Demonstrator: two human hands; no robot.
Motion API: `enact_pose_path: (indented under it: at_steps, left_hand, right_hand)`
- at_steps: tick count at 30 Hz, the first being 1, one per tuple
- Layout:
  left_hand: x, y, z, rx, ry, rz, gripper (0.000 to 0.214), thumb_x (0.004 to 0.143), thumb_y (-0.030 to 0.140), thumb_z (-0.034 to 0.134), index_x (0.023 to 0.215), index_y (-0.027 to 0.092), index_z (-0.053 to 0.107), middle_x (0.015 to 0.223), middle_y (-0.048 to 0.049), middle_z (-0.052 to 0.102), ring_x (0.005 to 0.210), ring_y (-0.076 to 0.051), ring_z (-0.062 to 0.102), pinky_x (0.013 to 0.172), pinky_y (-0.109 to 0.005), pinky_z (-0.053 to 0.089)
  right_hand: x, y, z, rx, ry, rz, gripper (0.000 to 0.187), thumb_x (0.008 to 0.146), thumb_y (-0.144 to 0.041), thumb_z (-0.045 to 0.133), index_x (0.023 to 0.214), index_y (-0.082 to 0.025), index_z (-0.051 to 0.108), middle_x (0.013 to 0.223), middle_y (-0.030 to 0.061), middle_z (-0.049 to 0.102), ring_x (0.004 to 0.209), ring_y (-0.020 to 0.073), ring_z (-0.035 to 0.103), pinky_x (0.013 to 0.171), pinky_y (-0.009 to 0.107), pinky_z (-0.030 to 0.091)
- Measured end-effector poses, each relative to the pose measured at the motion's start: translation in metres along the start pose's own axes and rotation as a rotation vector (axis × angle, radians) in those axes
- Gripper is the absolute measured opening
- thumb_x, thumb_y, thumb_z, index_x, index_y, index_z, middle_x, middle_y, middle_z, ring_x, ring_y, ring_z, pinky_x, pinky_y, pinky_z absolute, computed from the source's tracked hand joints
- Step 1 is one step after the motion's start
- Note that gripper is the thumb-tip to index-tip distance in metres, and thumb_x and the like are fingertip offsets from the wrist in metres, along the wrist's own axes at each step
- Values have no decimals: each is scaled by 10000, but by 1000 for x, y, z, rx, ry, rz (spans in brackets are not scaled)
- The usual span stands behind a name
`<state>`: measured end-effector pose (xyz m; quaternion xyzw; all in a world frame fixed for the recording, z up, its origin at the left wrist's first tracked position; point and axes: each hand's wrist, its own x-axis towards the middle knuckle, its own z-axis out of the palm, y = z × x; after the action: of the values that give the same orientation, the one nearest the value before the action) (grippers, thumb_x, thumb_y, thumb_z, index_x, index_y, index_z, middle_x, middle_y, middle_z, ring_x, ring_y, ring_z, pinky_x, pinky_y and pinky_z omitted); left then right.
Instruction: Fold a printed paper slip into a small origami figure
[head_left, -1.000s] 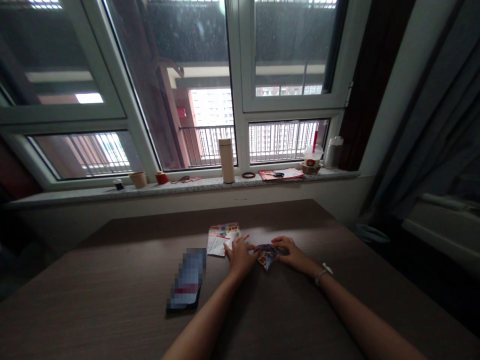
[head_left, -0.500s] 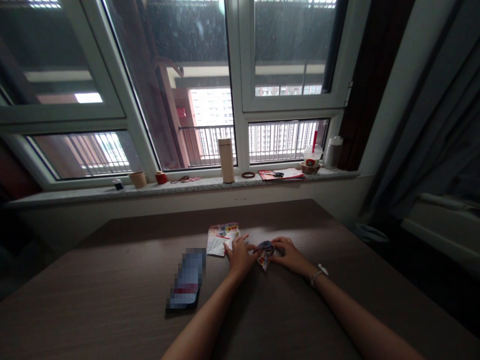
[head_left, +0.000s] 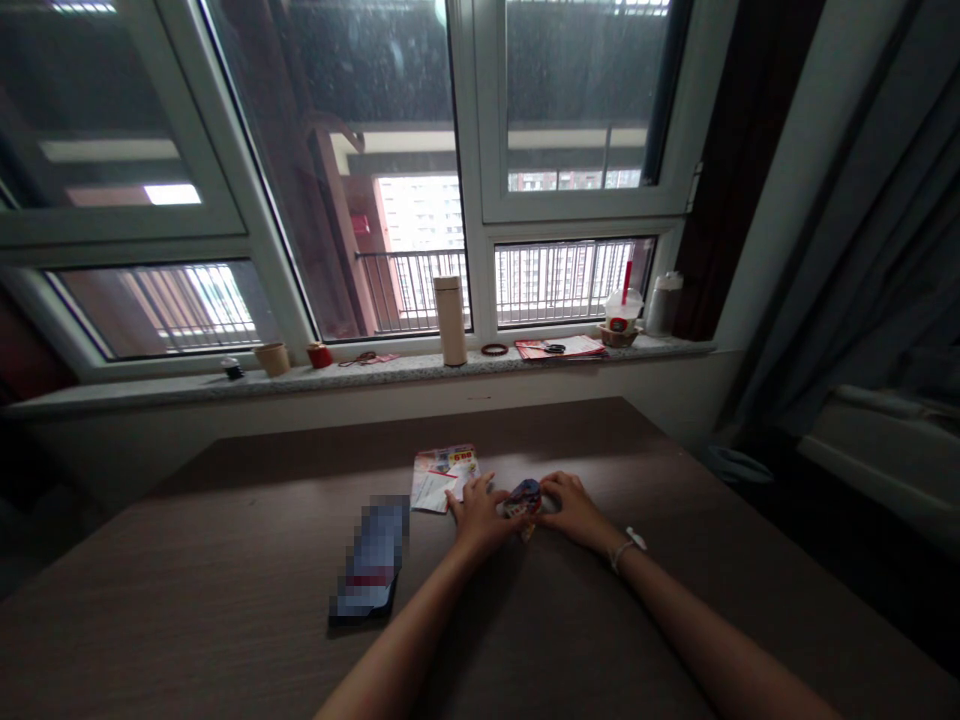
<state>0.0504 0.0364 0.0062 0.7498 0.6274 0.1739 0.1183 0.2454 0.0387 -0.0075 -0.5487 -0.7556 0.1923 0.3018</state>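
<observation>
in the head view, bright bent paper [head_left: 523, 492] sat below the middle. the right hand [head_left: 576, 510] pinched it with thumb and finger. the left hand [head_left: 478, 515] touched it; whether those fingers gripped, one could not tell.

Home-like rm, curtain [head_left: 847, 260] at rt, flask [head_left: 451, 325] & drink cup [head_left: 622, 312] on windowsill [head_left: 390, 373]

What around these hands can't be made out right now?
All in the head view:
Folded paper: side edges partly hidden by fingers of the left hand and right hand; grip unclear.
Flat papers: fine print too small; lower right corner behind the left hand.
Phone-like device: screen pixelated.
Forearms: cut off by the bottom edge.
</observation>
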Motion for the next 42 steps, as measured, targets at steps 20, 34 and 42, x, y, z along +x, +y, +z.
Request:
enact_pose_path:
  at_steps: [20,34,42]
  left_hand:
    - [2,-2,-1,20,-43,12,554,664,604,669,1150,341,635,1466,-48,412,1367,-343,294,1080,-692,15]
    - [0,-1,-3,43,-70,4,546,677,593,664,1166,353,620,1473,-32,405,1390,-320,246,1099,-661,10]
    - [2,-3,0,31,-57,15,564,662,605,669,1166,357,622,1465,-37,414,1382,-339,260,1090,-676,11]
  right_hand:
    - [3,8,4,82,90,2,163,741,-368,667,808,-231,725,1028,42,644,1078,227,523,983,346,374]
    - [9,17,3,151,27,59,124,701,-313,705,780,-221,732,1056,45,662,1089,225,532,1007,367,359]
    - [9,19,3,156,29,45,129,727,-324,687,779,-222,746,1068,49,671,1090,229,538,1022,378,347]
